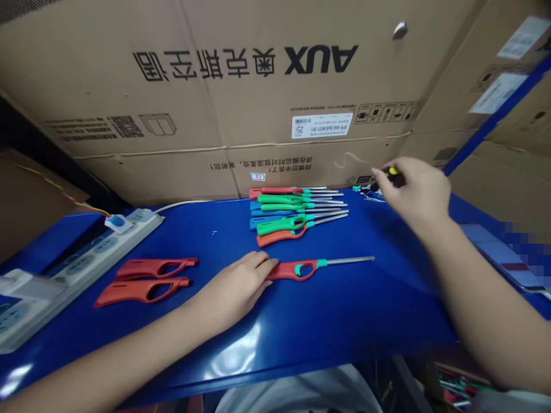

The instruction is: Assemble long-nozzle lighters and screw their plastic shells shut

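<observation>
- holding a red lighter (321, 263) by its butt end in the left grip (243, 281), wrapped over it from above; keeping to the middle of the blue counter (336, 321), pointing a metal rod to the right.
- clasping a dark-and-yellow object (392, 174) in the right grip (422, 192), at the far right; too covered by fingers to identify.
- showing just beyond the red lighter a pile of red, green, blue and orange lighters (282, 199), all aimed right.
- showing small white and teal bits (371, 192) near the right grip.
- lying side by side to the left, as two red handle shells (140, 288).
- running along the left side as a white power strip (91, 267).
- rising behind everything as printed cardboard (193, 109).
</observation>
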A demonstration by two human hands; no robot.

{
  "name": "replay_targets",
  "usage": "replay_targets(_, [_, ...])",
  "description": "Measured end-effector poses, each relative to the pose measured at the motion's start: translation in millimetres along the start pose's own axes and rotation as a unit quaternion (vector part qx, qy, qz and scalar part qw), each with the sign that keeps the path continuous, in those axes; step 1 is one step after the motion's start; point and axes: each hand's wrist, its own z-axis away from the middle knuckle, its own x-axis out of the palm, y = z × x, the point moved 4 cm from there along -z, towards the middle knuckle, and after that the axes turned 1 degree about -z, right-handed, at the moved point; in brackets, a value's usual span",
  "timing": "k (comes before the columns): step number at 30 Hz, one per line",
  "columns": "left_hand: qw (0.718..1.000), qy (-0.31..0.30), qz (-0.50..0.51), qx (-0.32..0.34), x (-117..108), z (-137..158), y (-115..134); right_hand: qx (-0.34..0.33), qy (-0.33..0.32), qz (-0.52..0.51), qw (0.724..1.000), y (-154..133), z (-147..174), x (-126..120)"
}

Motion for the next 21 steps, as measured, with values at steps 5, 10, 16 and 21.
replay_targets(5, [0.993,0.104,-0.031,0.045,-22.0,-21.1,-15.6,0.046,-0.087,0.009,0.995,14.0,11.0,26.3])
replay_targets(10, [0.970,0.225,-0.073,0.051,-58.1,-54.7,-52.5,0.092,-0.239,0.057,0.965,16.9,15.7,36.8])
replay_targets(16, [0.979,0.161,-0.117,0.035,-73.9,-109.4,-96.8,0.079,-0.400,0.063,0.911,8.3,30.6,63.5])
replay_targets(21, [0.982,0.138,-0.123,0.032,-74.2,-136.2,-112.7,0.066,-0.427,0.045,0.901,-0.1,37.8,71.3])
